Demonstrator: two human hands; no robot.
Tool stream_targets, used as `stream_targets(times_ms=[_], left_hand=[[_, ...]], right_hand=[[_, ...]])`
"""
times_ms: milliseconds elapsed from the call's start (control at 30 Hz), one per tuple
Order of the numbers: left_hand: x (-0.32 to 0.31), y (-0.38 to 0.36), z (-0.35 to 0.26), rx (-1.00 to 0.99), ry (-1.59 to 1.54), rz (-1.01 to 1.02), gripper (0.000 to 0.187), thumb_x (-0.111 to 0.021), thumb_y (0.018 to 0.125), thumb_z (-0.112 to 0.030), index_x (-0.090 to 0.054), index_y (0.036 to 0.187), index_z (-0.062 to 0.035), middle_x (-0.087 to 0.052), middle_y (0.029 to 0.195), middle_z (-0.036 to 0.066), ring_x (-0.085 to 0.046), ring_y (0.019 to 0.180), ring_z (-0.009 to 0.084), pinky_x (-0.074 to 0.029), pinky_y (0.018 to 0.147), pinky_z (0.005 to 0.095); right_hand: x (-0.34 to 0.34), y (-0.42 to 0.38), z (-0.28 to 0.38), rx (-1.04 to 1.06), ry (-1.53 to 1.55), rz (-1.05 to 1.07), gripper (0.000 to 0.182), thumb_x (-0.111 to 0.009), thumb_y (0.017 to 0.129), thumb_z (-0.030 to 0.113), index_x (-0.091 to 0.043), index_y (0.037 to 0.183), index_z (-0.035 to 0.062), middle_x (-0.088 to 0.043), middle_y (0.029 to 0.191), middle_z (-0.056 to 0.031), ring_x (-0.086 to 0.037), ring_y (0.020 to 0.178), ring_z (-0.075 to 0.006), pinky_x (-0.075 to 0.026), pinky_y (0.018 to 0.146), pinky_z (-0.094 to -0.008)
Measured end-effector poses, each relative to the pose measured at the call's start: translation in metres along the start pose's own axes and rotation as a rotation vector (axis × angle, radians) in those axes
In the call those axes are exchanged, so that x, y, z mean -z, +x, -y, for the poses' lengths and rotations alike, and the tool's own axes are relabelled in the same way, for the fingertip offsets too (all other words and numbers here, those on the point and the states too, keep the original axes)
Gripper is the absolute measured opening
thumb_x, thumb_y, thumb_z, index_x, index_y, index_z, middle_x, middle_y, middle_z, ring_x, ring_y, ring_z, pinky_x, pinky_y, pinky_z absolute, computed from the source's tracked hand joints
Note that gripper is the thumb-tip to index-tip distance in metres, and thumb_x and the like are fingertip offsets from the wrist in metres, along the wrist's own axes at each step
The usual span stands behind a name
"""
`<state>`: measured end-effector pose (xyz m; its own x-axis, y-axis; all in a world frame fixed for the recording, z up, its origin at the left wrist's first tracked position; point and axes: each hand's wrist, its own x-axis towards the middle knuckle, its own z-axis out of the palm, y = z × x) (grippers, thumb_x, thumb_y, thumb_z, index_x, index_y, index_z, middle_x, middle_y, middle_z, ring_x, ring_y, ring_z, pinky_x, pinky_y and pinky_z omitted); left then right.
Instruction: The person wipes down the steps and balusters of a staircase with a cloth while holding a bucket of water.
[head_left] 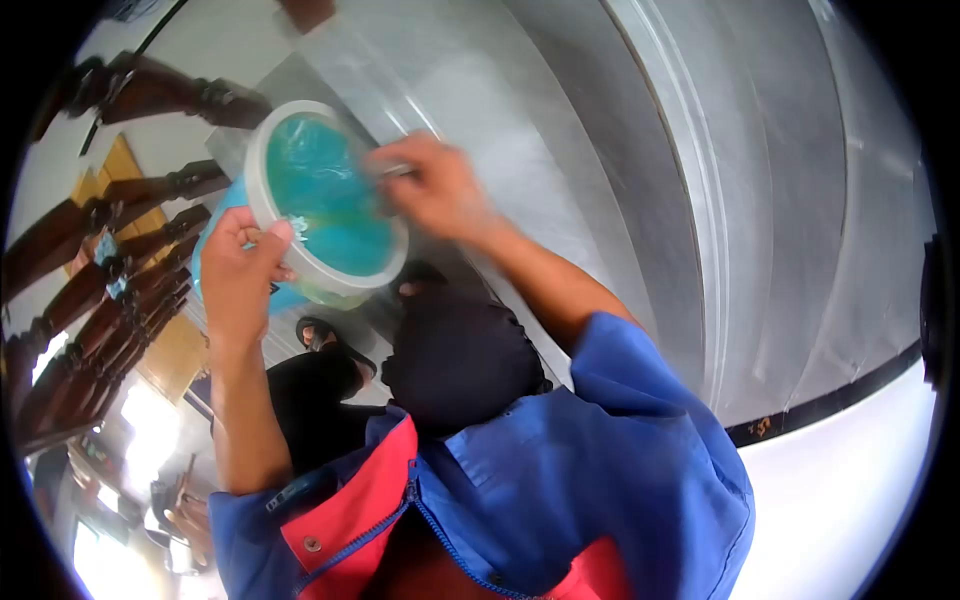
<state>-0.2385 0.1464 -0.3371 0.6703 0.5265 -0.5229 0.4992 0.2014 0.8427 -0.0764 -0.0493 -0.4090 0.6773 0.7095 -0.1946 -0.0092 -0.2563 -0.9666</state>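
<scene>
Steps [780, 200], glossy grey, dark balusters [150, 188], left grip [237, 270] pinching bin rim [258, 175], right grip [437, 190] clasping small item [398, 170] (blurred)

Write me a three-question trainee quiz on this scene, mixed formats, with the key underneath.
1. Multiple choice: Which hand grips the edge of the white-rimmed container?
A) right
B) left
C) neither

2. True or false: The right hand is resting on the dark wooden balusters.

3. Fill the blank: The wearer's jacket is mainly ____.

Key:
1. B; the left hand has it.
2. False; it is raised at the container's other side.
3. blue
</scene>
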Motion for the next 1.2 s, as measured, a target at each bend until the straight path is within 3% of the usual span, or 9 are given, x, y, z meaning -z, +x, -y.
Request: stream_targets(times_ms=[167,267,367,467,567,767,900,1133,1200], left_hand=[[-0.001,-0.020,-0.004,-0.013,-0.010,0.015,0.026,-0.073,0.090,-0.014,-0.063,0.107,0.0030,-0.065,0.089,0.007,-0.063,0.069,0.0113,-0.054,0.057,0.0252],[-0.005,-0.026,-0.006,-0.001,-0.002,-0.018,0.026,-0.073,0.090,-0.014,-0.063,0.106,0.0031,-0.065,0.088,0.007,-0.064,0.070,0.0120,-0.053,0.057,0.0254],[-0.011,-0.017,-0.001,-0.002,0.046,0.011,0.025,-0.072,0.089,-0.014,-0.063,0.105,0.0029,-0.065,0.086,0.007,-0.064,0.068,0.0120,-0.053,0.057,0.0249],[-0.011,-0.009,0.002,-0.027,0.061,0.037,0.026,-0.073,0.089,-0.014,-0.062,0.105,0.0031,-0.066,0.086,0.007,-0.064,0.066,0.0117,-0.052,0.057,0.0248],[-0.017,-0.014,-0.001,0.000,0.049,-0.005,0.026,-0.073,0.088,-0.014,-0.062,0.104,0.0030,-0.065,0.086,0.007,-0.063,0.064,0.0112,-0.052,0.056,0.0249],[-0.020,-0.012,-0.005,0.016,0.006,-0.032,0.025,-0.074,0.086,-0.013,-0.062,0.101,0.0032,-0.061,0.082,0.005,-0.060,0.059,0.0111,-0.050,0.055,0.0255],[-0.019,-0.003,-0.002,-0.005,0.024,-0.030,0.027,-0.075,0.085,-0.015,-0.061,0.099,0.0038,-0.060,0.077,0.005,-0.059,0.057,0.0110,-0.050,0.054,0.0274],[-0.011,-0.017,0.002,-0.010,0.011,-0.053,0.028,-0.075,0.085,-0.013,-0.060,0.100,0.0052,-0.060,0.077,0.005,-0.059,0.056,0.0108,-0.049,0.054,0.0275],[-0.010,-0.017,0.002,-0.010,-0.002,-0.042,0.029,-0.075,0.085,-0.013,-0.060,0.100,0.0055,-0.060,0.077,0.005,-0.059,0.056,0.0110,-0.049,0.054,0.0275]], right_hand=[[0.107,-0.010,-0.031,0.376,-0.716,-0.623,0.029,-0.064,0.078,0.004,-0.071,0.106,0.0021,-0.067,0.096,-0.0166,-0.065,0.078,-0.0295,-0.054,0.067,-0.0372],[0.075,-0.013,-0.062,0.074,-0.850,-0.728,0.032,-0.062,0.082,0.004,-0.070,0.113,0.0033,-0.068,0.098,-0.0178,-0.067,0.081,-0.0309,-0.054,0.071,-0.0400],[-0.020,-0.017,-0.021,0.037,-0.329,0.151,0.035,-0.064,0.079,0.002,-0.072,0.112,0.0081,-0.069,0.106,-0.0163,-0.066,0.101,-0.0353,-0.054,0.086,-0.0415],[-0.022,0.000,-0.017,0.433,-0.327,0.384,0.034,-0.064,0.078,0.001,-0.073,0.110,0.0077,-0.069,0.105,-0.0159,-0.066,0.099,-0.0342,-0.053,0.087,-0.0408],[0.045,0.002,-0.012,0.356,-0.427,-0.236,0.037,-0.061,0.076,-0.004,-0.072,0.110,0.0060,-0.066,0.098,-0.0145,-0.065,0.081,-0.0300,-0.054,0.068,-0.0390],[0.070,0.043,-0.072,0.065,-0.841,-0.894,0.031,-0.065,0.079,0.005,-0.071,0.110,0.0065,-0.067,0.103,-0.0150,-0.065,0.095,-0.0341,-0.053,0.081,-0.0468],[-0.044,0.042,-0.007,0.377,-0.468,0.332,0.028,-0.062,0.078,0.001,-0.074,0.102,0.0072,-0.069,0.102,-0.0201,-0.066,0.098,-0.0391,-0.053,0.086,-0.0461],[0.073,0.125,-0.024,0.302,-0.815,-0.715,0.024,-0.064,0.086,0.009,-0.071,0.109,0.0097,-0.067,0.103,-0.0192,-0.066,0.095,-0.0378,-0.053,0.083,-0.0473],[0.036,0.122,-0.040,0.351,-0.789,-0.518,0.023,-0.064,0.085,0.008,-0.072,0.107,0.0084,-0.067,0.103,-0.0197,-0.066,0.095,-0.0381,-0.053,0.084,-0.0472]])
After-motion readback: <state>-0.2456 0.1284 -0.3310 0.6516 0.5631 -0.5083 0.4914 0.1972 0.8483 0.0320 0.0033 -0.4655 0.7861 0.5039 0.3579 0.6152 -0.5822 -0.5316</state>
